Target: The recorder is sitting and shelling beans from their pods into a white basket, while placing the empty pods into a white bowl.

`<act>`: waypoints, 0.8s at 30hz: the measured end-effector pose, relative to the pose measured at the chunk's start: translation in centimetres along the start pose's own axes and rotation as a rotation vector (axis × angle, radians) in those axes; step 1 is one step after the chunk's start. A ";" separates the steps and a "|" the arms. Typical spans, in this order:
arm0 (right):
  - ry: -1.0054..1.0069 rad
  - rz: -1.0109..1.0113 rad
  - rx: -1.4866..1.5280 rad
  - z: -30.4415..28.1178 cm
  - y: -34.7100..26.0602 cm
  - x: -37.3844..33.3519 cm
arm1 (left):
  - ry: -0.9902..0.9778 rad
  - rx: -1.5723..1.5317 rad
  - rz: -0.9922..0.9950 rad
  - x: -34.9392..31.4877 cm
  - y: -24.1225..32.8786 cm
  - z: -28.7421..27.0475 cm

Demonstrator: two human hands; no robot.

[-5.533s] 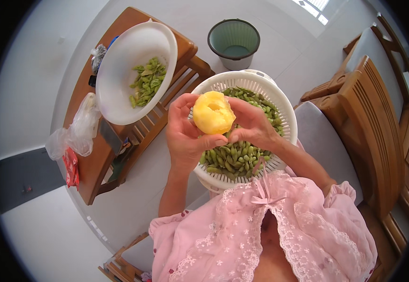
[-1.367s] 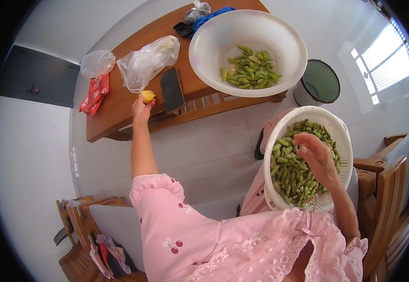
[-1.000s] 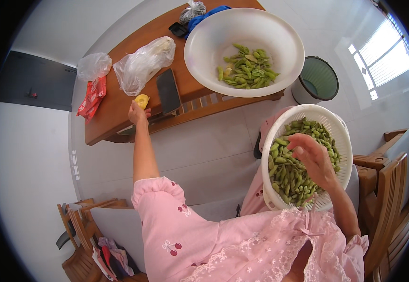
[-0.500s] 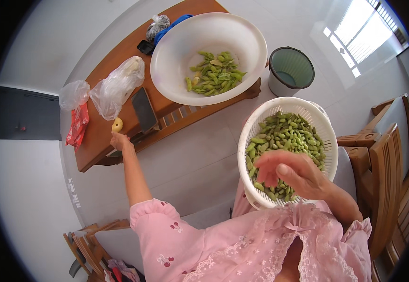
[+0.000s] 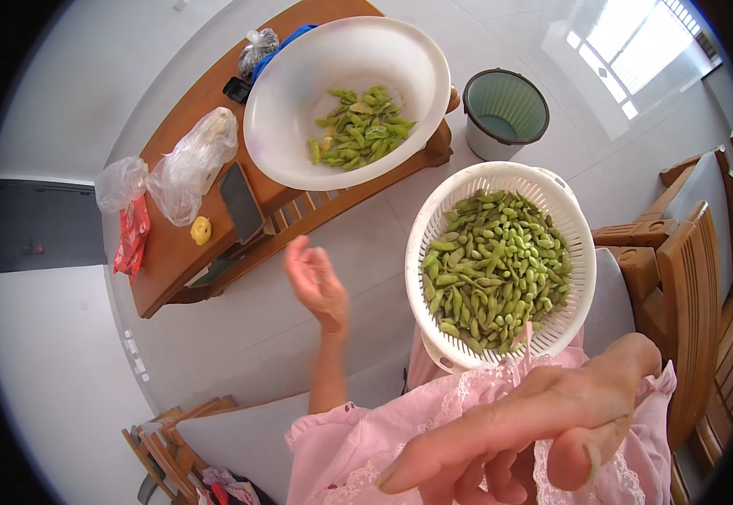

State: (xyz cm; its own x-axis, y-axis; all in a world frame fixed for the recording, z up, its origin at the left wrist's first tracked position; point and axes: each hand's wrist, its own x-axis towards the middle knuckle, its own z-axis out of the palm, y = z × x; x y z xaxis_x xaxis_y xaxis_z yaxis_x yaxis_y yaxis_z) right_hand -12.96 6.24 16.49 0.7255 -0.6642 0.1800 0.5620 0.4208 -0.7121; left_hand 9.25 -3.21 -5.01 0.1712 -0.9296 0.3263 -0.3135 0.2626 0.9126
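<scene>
My left hand [image 5: 317,286] hangs in the air between the wooden table [image 5: 177,263] and the white strainer basket [image 5: 583,252], its fingers loosely curled and apart, holding nothing. A small yellow roundish lump [image 5: 201,230], perhaps food, lies on the table's near end; its kind I cannot tell. Close to the camera, in front of my chest, my right hand [image 5: 535,412] has its index finger stretched out, the other fingers bent and nothing in its grasp. Below it the basket rests at my lap, full of green soybean pods [image 5: 501,261] and loose beans.
A large white basin [image 5: 278,126] with some pods stands on the table. Nearby lie a dark phone [image 5: 241,202], clear plastic bags [image 5: 189,172] and a red packet [image 5: 133,236]. A green-lined bucket [image 5: 507,114] stands on the floor, wooden chairs [image 5: 690,303] at right.
My left hand has let go of the yellow lump on the table and drawn back to the right. My right hand has risen from over the pods toward my chest.
</scene>
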 end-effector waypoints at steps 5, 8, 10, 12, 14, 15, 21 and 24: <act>0.028 -0.118 -0.187 1.2 -1.1 0.4 | -0.128 -0.085 -0.055 -2.0 2.2 2.2; -0.067 -0.179 -0.147 0.3 -1.2 0.2 | -0.188 -0.164 -0.171 -2.3 2.8 2.4; -0.061 -0.122 -0.148 0.2 -1.2 -0.3 | -0.190 -0.178 -0.193 -2.3 3.0 2.5; -0.061 -0.062 -0.144 0.1 -0.5 -0.4 | -0.186 -0.189 -0.216 -2.5 2.9 2.4; -0.044 -0.171 -0.246 0.1 1.0 -0.3 | -0.212 -0.198 -0.262 -2.7 2.5 2.3; -0.043 -0.171 -0.245 0.2 1.1 -0.4 | -0.213 -0.197 -0.263 -2.8 2.6 2.4; -0.143 0.095 -0.038 -0.2 -2.1 1.1 | -0.200 -0.182 -0.309 -3.2 2.3 2.0; 0.042 0.104 0.012 1.0 -1.7 0.4 | -0.224 -0.231 -0.344 -3.4 2.5 2.8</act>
State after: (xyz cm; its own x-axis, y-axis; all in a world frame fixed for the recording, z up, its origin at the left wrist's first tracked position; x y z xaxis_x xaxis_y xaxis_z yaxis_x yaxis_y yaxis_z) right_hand -13.20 5.85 18.40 0.7630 -0.6418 0.0773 0.4897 0.4958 -0.7172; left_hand 5.25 -0.10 -4.49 0.0150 -0.9990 -0.0432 -0.0534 -0.0439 0.9976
